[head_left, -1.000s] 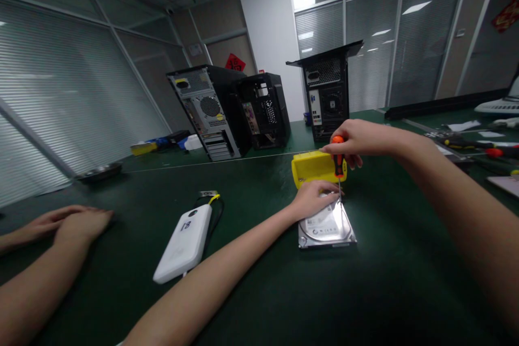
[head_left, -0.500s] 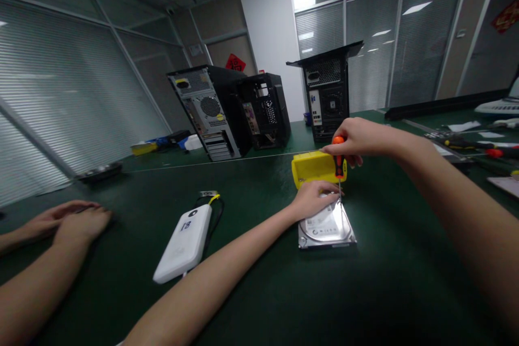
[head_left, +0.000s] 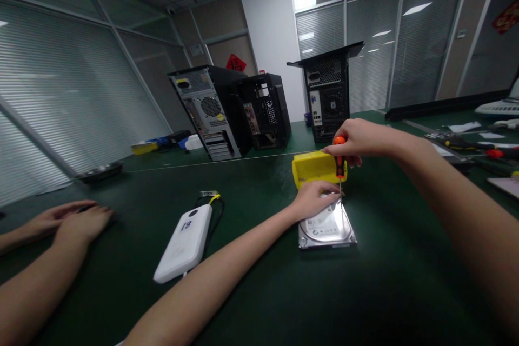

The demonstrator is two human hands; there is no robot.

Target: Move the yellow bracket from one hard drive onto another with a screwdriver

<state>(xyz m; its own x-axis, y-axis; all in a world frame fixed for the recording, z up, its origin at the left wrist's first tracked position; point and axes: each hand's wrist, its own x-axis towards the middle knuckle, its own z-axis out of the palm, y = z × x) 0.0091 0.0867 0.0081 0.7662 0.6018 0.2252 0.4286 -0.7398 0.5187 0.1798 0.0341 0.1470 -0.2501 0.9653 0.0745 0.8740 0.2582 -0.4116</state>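
On green tabletop [head_left: 251, 200]: pose kept unchanged.
Orange-and-black screwdriver [head_left: 339, 166]: pinched upright by right hand [head_left: 357, 138].
Silver rectangular hard drive [head_left: 327, 228]: touched by left hand [head_left: 311, 200], fingers slightly parted.

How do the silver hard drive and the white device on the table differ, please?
The hard drive is shiny metal; the white device is duller, with a dark mark near one end. The left hand rests on the hard drive, while no hand is on the white device. Both lie on the green tabletop.
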